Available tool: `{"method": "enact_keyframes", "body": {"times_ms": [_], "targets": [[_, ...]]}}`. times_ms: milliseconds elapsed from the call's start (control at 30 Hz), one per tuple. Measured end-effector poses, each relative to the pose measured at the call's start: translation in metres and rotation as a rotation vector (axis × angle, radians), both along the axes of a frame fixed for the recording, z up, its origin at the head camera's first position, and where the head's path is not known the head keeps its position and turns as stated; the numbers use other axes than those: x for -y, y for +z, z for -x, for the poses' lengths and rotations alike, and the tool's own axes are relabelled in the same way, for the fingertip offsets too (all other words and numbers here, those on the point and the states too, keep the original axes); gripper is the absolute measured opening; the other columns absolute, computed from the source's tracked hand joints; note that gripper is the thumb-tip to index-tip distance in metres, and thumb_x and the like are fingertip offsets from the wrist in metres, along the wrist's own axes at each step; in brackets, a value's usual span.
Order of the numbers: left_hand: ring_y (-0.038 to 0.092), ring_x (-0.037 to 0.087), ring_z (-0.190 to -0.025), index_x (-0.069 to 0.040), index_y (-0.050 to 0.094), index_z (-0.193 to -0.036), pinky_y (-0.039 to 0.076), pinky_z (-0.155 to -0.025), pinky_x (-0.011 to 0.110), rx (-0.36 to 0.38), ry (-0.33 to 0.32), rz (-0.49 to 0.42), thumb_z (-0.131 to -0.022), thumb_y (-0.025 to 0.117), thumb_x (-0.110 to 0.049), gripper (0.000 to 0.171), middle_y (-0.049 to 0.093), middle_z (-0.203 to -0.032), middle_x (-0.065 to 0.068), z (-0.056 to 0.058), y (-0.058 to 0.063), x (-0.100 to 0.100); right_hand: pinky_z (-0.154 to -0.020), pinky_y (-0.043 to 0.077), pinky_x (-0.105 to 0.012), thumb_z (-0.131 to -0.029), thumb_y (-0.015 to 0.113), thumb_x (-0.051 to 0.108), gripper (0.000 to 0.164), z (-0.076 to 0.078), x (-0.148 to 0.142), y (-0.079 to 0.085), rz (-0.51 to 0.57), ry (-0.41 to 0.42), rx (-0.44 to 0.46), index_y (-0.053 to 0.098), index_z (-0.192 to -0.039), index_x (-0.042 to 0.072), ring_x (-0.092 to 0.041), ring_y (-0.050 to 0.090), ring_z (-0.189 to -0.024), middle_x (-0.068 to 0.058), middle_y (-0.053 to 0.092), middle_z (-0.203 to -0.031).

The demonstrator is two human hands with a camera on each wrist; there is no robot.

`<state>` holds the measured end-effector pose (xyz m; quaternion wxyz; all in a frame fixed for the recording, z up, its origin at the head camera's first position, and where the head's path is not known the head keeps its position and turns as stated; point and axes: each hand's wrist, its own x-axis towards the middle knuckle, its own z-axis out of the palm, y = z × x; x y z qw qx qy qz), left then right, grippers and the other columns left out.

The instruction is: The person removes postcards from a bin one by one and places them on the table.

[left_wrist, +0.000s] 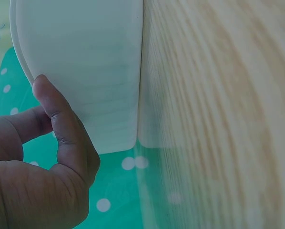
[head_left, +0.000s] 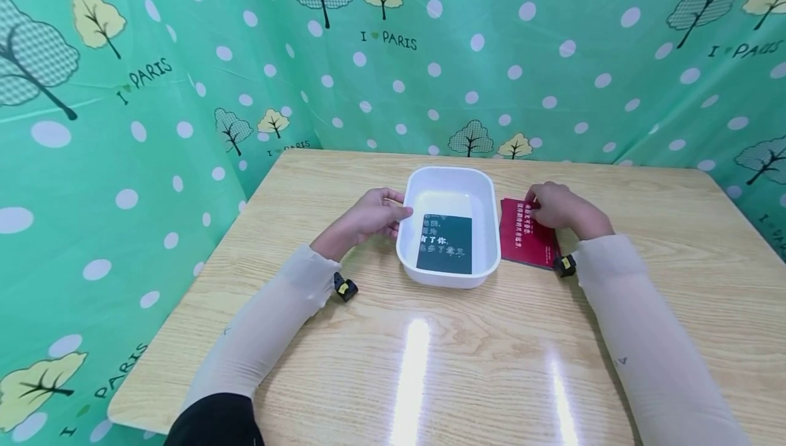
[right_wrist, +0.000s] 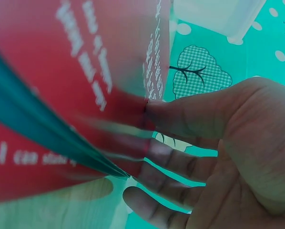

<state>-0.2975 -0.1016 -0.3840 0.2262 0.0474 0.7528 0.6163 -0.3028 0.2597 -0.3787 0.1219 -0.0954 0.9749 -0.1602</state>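
Note:
A white plastic tub (head_left: 451, 280) with rounded corners stands on the table, a dark green card (head_left: 445, 262) with white writing lying flat inside. My left hand (head_left: 376, 215) holds the tub's left rim; in the left wrist view the thumb tip of that hand (left_wrist: 61, 138) meets the rim. Right of the tub lies a small pile of cards, a red card (head_left: 512, 238) with white writing uppermost. My right hand (head_left: 561, 207) pinches the red card at its far right edge. Close up, this red card (right_wrist: 118, 62) bends upward, with teal and red cards beneath it.
The wooden table (head_left: 344, 364) reflects two bright light strips near its front. A green curtain (head_left: 405, 91) with trees and white dots hangs behind and on the left. Small black devices sit at both wrists, the left device (head_left: 345, 287) just above the table.

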Motion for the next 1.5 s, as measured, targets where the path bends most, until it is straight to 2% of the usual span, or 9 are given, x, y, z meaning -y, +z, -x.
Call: {"method": "enact_keyframes", "body": {"times_ms": [433,733,1033,1333,1500], "targets": [[0.057,0.017,-0.061,-0.003,0.046,-0.123,0.053,-0.056,0.029,-0.003,-0.005,0.008,-0.094,0.066,-0.012,0.035,0.064,-0.092,0.013,-0.002,0.002,0.000,-0.079,0.052,-0.046,-0.092,0.059,0.003,0.031,0.000,0.000,-0.001,-0.008,0.001,-0.018,0.055,-0.121,-0.008,-0.034,0.052,-0.091,-0.024,0.055,-0.108],[0.056,0.016,-0.058,-0.002,0.047,-0.122,0.052,-0.054,0.028,-0.006,0.000,0.001,-0.094,0.065,-0.011,0.034,0.063,-0.088,0.011,-0.001,0.001,-0.001,-0.080,0.053,-0.048,-0.089,0.065,0.003,0.039,-0.001,0.001,0.000,-0.007,-0.026,-0.028,0.052,-0.124,-0.005,-0.035,0.053,-0.093,-0.025,0.055,-0.111],[0.056,0.016,-0.059,-0.002,0.047,-0.122,0.053,-0.055,0.029,-0.009,-0.001,0.006,-0.094,0.065,-0.011,0.034,0.063,-0.089,0.012,-0.002,0.002,0.000,-0.086,0.048,-0.058,-0.094,0.059,0.012,0.039,-0.006,0.011,0.016,-0.019,0.002,-0.203,0.050,-0.129,-0.004,-0.041,0.048,-0.104,-0.026,0.051,-0.118],[0.057,0.015,-0.059,-0.003,0.047,-0.123,0.053,-0.054,0.028,-0.008,-0.001,0.008,-0.094,0.065,-0.012,0.035,0.063,-0.091,0.012,-0.002,0.002,0.001,-0.091,0.046,-0.057,-0.099,0.056,0.021,0.048,-0.013,0.048,0.028,0.105,0.071,-0.373,0.043,-0.136,-0.007,-0.042,0.046,-0.116,-0.028,0.047,-0.131],[0.057,0.015,-0.059,-0.003,0.046,-0.123,0.053,-0.054,0.028,-0.004,-0.006,0.008,-0.095,0.065,-0.013,0.036,0.063,-0.092,0.013,-0.001,0.002,0.000,-0.099,0.039,-0.059,-0.099,0.058,0.029,0.057,-0.020,0.067,0.030,0.118,0.142,-0.365,0.040,-0.141,-0.004,-0.043,0.038,-0.127,-0.026,0.043,-0.138]]}}
